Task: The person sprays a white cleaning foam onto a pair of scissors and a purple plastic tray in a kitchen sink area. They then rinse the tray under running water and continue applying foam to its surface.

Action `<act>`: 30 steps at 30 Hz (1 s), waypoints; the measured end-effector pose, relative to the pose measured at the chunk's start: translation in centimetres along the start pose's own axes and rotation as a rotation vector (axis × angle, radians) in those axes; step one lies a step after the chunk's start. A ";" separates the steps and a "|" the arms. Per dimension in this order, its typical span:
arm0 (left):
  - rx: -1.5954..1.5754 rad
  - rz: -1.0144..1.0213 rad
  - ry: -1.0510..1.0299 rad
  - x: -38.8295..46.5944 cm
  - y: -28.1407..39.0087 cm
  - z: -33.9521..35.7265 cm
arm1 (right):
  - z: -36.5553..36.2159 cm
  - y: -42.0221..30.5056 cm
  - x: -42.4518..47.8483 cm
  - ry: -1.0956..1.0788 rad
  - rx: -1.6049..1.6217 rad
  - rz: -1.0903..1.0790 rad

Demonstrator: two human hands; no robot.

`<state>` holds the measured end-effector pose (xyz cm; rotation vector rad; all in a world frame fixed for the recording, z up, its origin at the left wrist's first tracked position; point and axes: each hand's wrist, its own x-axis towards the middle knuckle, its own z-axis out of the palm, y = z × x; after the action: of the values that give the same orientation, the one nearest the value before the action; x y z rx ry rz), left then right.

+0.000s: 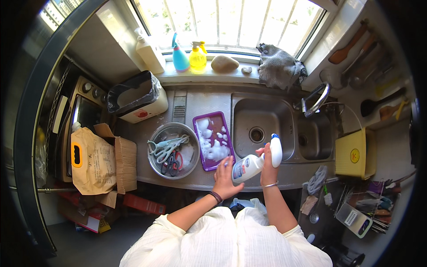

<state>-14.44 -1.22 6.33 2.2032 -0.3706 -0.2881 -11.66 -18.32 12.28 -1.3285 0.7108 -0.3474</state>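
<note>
In my right hand (269, 168) is a white spray bottle (247, 168) with a blue-tipped trigger head. It tilts over the front of the counter, its base towards my left. My left hand (226, 180) has its fingers spread beside the bottle's base, by the near right corner of a purple tray (207, 166). Whether its fingertips touch the tray or bottle I cannot tell. White foam (217, 150) lies in patches across the tray. Left of the tray, a round metal basin (151, 167) holds light-blue scissors (165, 148) and dark-handled scissors (170, 166).
A double sink (263, 110) with a faucet (317, 101) lies to the right, beyond it a yellow container (347, 153). A lined bin (146, 108) and a cardboard box (126, 163) stand left. Bottles, stones and a grey cloth (278, 66) line the windowsill (213, 78).
</note>
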 end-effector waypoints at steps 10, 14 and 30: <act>-0.221 0.265 0.005 2.5 -0.1 1.5 | 0.5 -1.2 -0.3 -0.376 0.136 0.042; -0.416 0.309 -0.305 3.4 0.0 -1.4 | 0.5 -3.9 -1.3 -0.510 0.119 0.133; 0.246 0.276 0.373 2.9 3.2 -1.4 | 5.1 -5.8 -1.4 -0.048 0.449 0.083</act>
<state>-11.85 -3.13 9.50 2.3459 -0.5142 0.3319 -8.47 -14.90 18.63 -0.8767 0.6018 -0.3809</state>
